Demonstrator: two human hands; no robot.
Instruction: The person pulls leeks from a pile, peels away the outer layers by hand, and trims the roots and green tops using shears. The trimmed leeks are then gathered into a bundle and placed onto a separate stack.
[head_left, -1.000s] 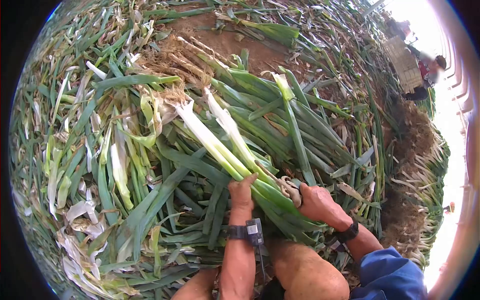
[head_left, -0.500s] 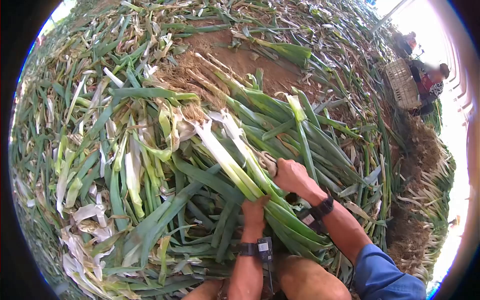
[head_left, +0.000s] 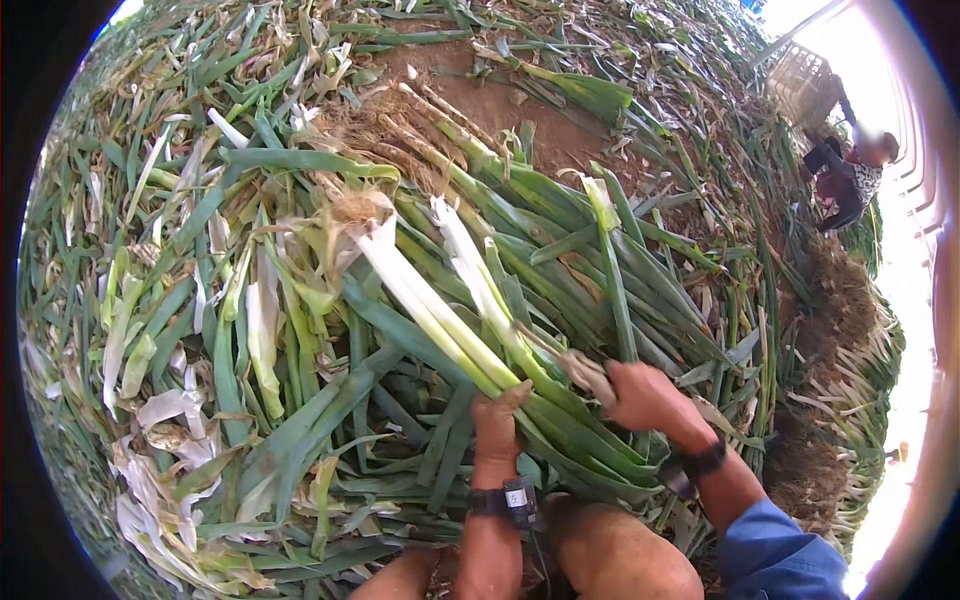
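Observation:
My left hand (head_left: 497,425) is closed around the green stalks of a few leeks (head_left: 425,300), whose white shanks and tangled roots point to the upper left. Their leaves fan out to the lower right, past the hand. To the right of this bunch, my right hand (head_left: 645,405) grips a twisted tan strip (head_left: 588,375), apparently a withered leaf; its thin end reaches the leek stalks. Behind the held bunch lies a pile of untrimmed leeks (head_left: 530,225) with brown roots. A torn white and green shank (head_left: 262,345) rests among leaves on the left.
Stripped leaves (head_left: 180,270) cover the ground around a bare soil patch (head_left: 470,85). Along the right runs a row of leeks (head_left: 850,400), roots inward. Another person (head_left: 848,180) and a crate (head_left: 797,85) are at the upper right.
My right hand has moved right and down, away from the stalks, drawing the tan strip along. The held leeks have shifted slightly left. The far person and crate have changed position.

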